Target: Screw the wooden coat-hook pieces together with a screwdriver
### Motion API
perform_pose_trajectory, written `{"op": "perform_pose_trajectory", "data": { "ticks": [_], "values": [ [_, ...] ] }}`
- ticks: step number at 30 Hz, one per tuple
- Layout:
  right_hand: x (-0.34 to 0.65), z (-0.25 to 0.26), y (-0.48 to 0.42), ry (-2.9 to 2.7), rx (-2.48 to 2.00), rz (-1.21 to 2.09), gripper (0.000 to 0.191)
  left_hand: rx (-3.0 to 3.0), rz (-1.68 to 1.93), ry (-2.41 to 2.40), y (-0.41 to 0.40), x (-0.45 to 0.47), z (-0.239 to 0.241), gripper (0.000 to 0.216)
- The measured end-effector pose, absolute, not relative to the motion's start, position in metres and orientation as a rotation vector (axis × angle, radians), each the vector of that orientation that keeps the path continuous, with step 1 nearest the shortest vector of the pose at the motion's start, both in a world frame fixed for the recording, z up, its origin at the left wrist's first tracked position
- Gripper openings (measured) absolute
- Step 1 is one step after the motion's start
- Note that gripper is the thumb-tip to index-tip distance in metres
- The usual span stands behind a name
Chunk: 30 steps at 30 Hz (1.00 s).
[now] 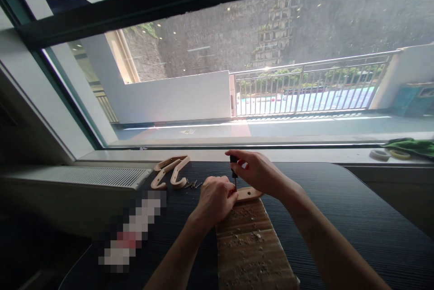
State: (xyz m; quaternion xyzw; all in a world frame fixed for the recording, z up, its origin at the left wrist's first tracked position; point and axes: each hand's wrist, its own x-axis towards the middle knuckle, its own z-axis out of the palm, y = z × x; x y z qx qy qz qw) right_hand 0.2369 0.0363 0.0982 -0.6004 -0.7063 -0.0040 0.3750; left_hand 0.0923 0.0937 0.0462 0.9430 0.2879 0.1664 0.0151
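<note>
My right hand is closed round the black and red handle of a screwdriver, which stands upright with its shaft pointing down. Beneath the tip lies a light wooden hook with a dark hole in it, resting at the far end of a rough wooden board. The board is scattered with small holes and chips. My left hand is closed beside the shaft, its fingertips pinched at the hook's near left end. Whether a screw sits between those fingers is hidden.
Several more wooden hooks lie at the far left of the dark table, with loose screws beside them. A blurred-out item lies at the left. Tape rolls and a green cloth rest on the windowsill.
</note>
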Motion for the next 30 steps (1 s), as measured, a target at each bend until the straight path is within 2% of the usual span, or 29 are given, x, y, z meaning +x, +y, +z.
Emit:
{"op": "perform_pose_trajectory", "data": {
  "ticks": [5,18,30],
  "values": [
    [0.2380,0.0996,0.0345,-1.820,-1.518,0.029,0.036,2.914,0.467,0.921,0.0922,0.0931,0.0492,0.021],
    [0.2365,0.0947,0.0414,-1.724,-1.576,-0.005,0.025,2.924,0.461,0.961,0.0910,0.0940,0.0496,0.022],
    [0.2335,0.1022,0.0322,-1.839,-1.551,-0.005,0.038,2.924,0.435,0.987,0.0898,0.0944,0.0519,0.022]
  ]
}}
